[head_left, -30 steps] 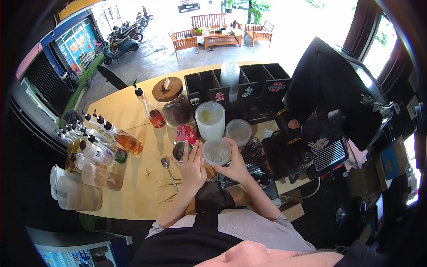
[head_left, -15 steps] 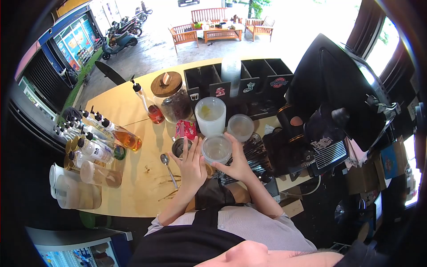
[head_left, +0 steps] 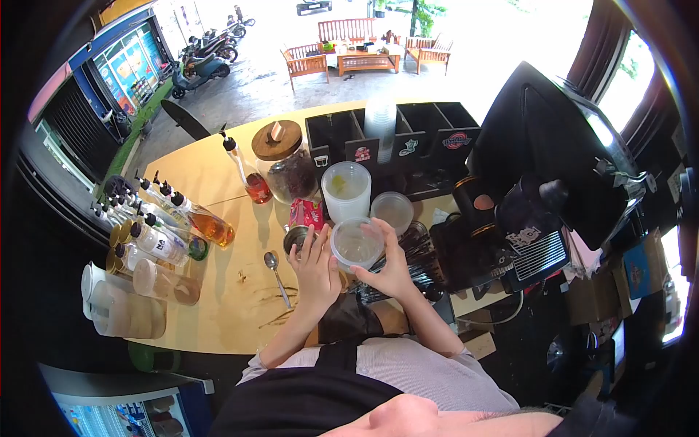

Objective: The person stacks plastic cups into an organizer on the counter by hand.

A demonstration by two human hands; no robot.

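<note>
A clear round plastic tub (head_left: 357, 244) is tilted toward me, its inside looking bare. My right hand (head_left: 389, 269) grips its right side between thumb and fingers. My left hand (head_left: 315, 273) is open at its left side, fingers stretched out; whether it touches the tub I cannot tell. Just beyond the left fingertips is a small metal cup (head_left: 295, 239), partly hidden. Behind the held tub stand a stack of white translucent tubs (head_left: 346, 197) and another round clear tub (head_left: 393, 211). A red packet (head_left: 306, 213) lies to their left.
A spoon (head_left: 277, 278) lies on the wooden counter (head_left: 218, 291). Pump bottles (head_left: 207, 224) and lidded jugs (head_left: 124, 313) line the left. A wooden-lidded jar (head_left: 285, 171) and black organizer (head_left: 429, 149) stand behind; a black coffee machine (head_left: 539, 160) is at right.
The view has shifted slightly. The tub tips a little more toward me in my right hand; my left hand keeps nearly the same pose beside it.
</note>
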